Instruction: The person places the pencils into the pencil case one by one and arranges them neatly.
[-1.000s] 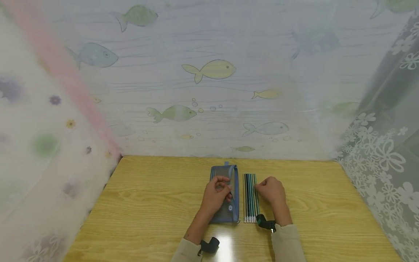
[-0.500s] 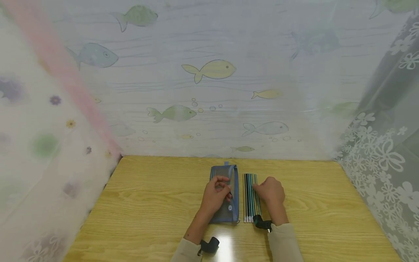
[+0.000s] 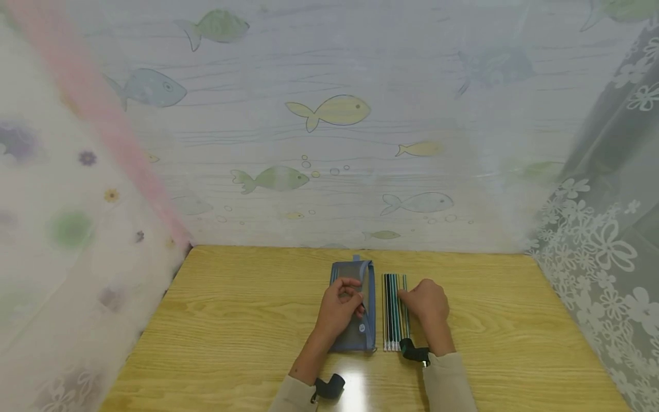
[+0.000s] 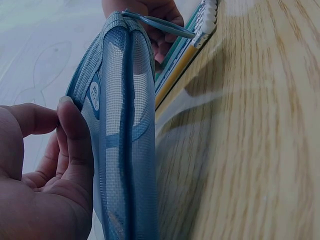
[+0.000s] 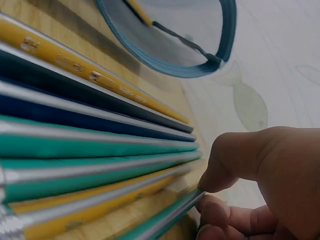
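Observation:
A blue mesh pencil case (image 3: 355, 339) lies on the table with its mouth gaping along the right side. My left hand (image 3: 337, 309) rests over it, and its thumb and index finger pinch the mesh side of the case (image 4: 112, 120) in the left wrist view. Beside the case is a row of striped pencils (image 3: 390, 309), yellow, dark blue and green, erasers toward me. My right hand (image 3: 428, 300) pinches a green pencil (image 5: 167, 217) near its far end, slightly apart from the row. Its fingertips partly hide that pencil.
The wood-grain table (image 3: 247, 309) spreads to both sides. A fish-patterned curtain (image 3: 329, 189) hangs along its back edge, and a lace curtain (image 3: 592, 252) on the right. Black wrist cameras sit at both cuffs.
My right hand first reached left to the row's right edge. Since then the green pencil has shifted slightly right, leaving a gap beside the yellow one. The left hand has stayed still.

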Tool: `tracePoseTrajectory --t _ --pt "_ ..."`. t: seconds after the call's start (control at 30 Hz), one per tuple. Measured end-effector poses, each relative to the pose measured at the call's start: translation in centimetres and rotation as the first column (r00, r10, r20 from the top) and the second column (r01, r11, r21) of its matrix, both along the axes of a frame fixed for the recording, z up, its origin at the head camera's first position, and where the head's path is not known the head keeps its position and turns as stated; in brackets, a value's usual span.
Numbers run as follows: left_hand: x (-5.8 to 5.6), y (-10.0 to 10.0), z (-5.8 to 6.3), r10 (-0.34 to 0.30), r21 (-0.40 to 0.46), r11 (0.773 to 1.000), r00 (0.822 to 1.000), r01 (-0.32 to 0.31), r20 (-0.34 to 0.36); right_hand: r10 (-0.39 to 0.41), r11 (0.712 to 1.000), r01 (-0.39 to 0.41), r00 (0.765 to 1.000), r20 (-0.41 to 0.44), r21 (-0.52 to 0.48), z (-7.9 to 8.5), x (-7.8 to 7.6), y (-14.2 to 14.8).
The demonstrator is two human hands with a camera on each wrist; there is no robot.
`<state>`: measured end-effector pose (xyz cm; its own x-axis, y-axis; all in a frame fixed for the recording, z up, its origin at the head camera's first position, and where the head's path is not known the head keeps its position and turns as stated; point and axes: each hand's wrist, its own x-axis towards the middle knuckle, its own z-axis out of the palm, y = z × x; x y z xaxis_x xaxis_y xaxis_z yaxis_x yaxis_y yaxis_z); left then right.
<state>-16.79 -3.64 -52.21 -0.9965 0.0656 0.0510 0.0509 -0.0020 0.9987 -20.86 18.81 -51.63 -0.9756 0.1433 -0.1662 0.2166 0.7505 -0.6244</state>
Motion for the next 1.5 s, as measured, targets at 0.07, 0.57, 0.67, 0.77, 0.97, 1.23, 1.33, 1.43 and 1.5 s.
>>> tracePoseTrajectory --t 0.07,0.57,0.67,0.77,0.97,1.23,1.33,1.43,1.5 --pt "0.0 0.0 -0.1 0.000 0.002 1.000 1.000 0.000 0.002 0.002 1.000 -0.002 1.000 -0.006 -0.012 0.1 0.0 0.2" --pt "0.1 0.1 -0.1 -0.006 -0.006 1.000 1.000 0.006 0.000 0.052 0.993 -0.058 0.996 -0.067 -0.104 1.0 0.2 0.9" --pt "0.1 0.1 -0.1 -0.009 -0.002 1.000 1.000 0.009 -0.002 0.065 0.985 -0.075 0.996 -0.066 -0.158 1.2 0.2 0.7" --pt "0.1 0.0 -0.2 -0.008 -0.001 1.000 1.000 0.008 -0.002 0.074 0.974 -0.085 0.995 -0.062 -0.210 1.4 0.2 0.5" --pt "0.1 0.0 -0.1 -0.007 0.000 1.000 1.000 0.007 0.003 0.078 0.960 -0.096 0.994 -0.080 -0.262 1.5 0.2 -0.3" --pt "0.1 0.0 -0.1 -0.010 0.002 1.000 1.000 0.010 -0.004 0.088 0.937 -0.111 0.993 -0.082 -0.332 1.8 0.1 -1.4" --pt "0.0 0.0 -0.1 -0.012 0.001 1.000 1.000 0.012 -0.005 0.094 0.930 -0.118 0.992 -0.085 -0.349 2.0 0.2 -1.9" --pt "0.0 0.0 -0.2 -0.012 -0.004 1.000 1.000 0.012 -0.004 0.111 0.920 -0.135 0.990 -0.085 -0.367 2.1 0.3 -2.4" --pt "0.0 0.0 -0.1 -0.013 -0.005 1.000 1.000 0.013 -0.001 0.122 0.918 -0.146 0.989 -0.088 -0.370 2.1 0.3 -2.7"
